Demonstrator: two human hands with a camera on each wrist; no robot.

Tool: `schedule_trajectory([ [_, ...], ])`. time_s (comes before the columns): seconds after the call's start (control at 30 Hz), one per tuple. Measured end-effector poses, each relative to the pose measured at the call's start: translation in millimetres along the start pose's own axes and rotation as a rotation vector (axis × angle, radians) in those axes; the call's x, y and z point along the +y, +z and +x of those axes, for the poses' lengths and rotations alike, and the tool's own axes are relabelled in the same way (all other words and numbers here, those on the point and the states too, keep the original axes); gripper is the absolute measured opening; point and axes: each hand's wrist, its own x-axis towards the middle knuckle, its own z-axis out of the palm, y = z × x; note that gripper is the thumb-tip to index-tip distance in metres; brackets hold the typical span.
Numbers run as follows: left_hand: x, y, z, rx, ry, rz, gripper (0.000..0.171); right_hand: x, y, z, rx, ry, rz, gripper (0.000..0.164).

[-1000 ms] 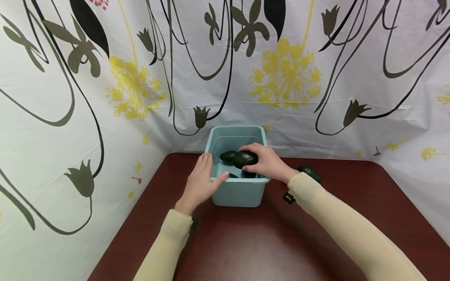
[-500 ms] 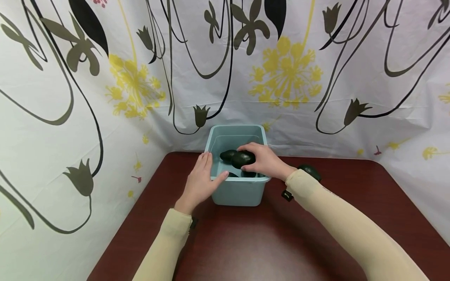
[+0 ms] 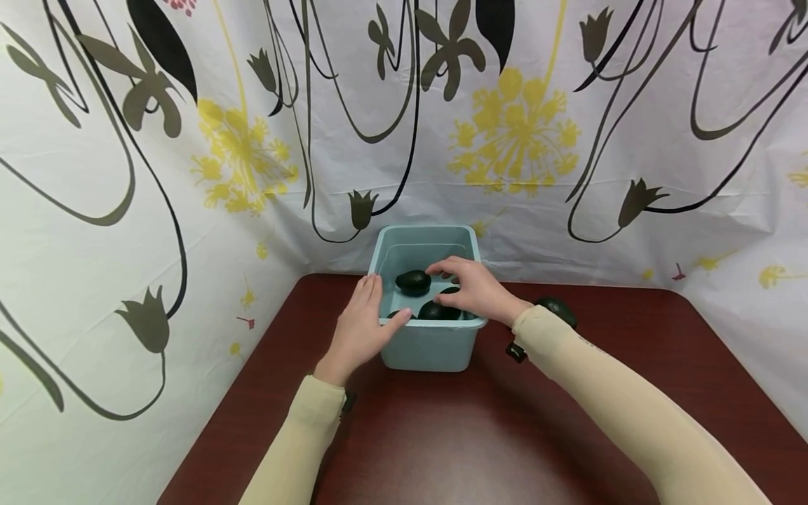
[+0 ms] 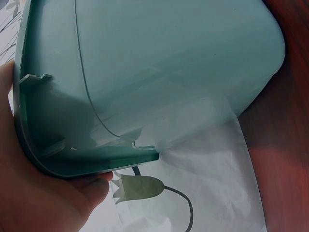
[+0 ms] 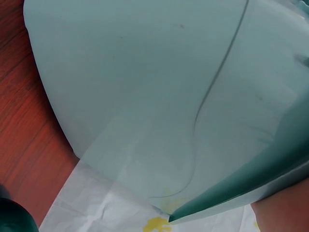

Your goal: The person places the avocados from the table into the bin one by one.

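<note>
The left hand lies straight-fingered against a corner of the blue bin, presumably steadying it, while the right hand, thumb and fingers parted and apparently gripping nothing, hangs over avocados inside.

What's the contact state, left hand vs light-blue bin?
Touching. The left wrist view shows it: the left hand lies against the light-blue bin at its corner rim.

Head view: from above, facing forward and down, well back; takes in worktop, tub, patterned cloth. Wrist views: very near, turned sideways, facing tub's outside. All three share tub, worktop, cloth.
</note>
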Motion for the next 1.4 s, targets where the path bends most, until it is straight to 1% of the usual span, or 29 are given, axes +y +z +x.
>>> schedule_trajectory([
  [0.3, 0.9, 1.7, -0.2, -0.001, -0.005, 0.004, 0.104, 0.5, -1.0, -3.1, 0.036, -0.021, 0.002, 0.046],
  [0.5, 0.6, 3.0, -0.2, 0.002, 0.001, 0.004, 0.104, -1.1, -5.7, -7.4, 0.039, -0.038, -0.011, 0.044],
  [0.8, 1.4, 0.4, -1.0, -0.005, -0.007, -0.003, 0.104, -6.2, -18.4, -11.2, 0.048, -0.105, -0.072, 0.044],
  [1.0, 0.6, -0.8, -1.4, -0.003, -0.004, -0.005, 0.103, -12.9, -26.3, -13.0, 0.055, -0.131, -0.108, 0.045],
  [1.23, 0.2, -0.1, -1.1, -0.007, -0.013, -0.003, 0.105, -18.4, -35.2, -18.0, 0.055, -0.124, -0.144, 0.042],
  [1.4, 0.1, 0.1, -0.4, -0.012, -0.019, -0.005, 0.105, -20.9, -43.3, -23.0, 0.080, -0.137, -0.163, 0.041],
])
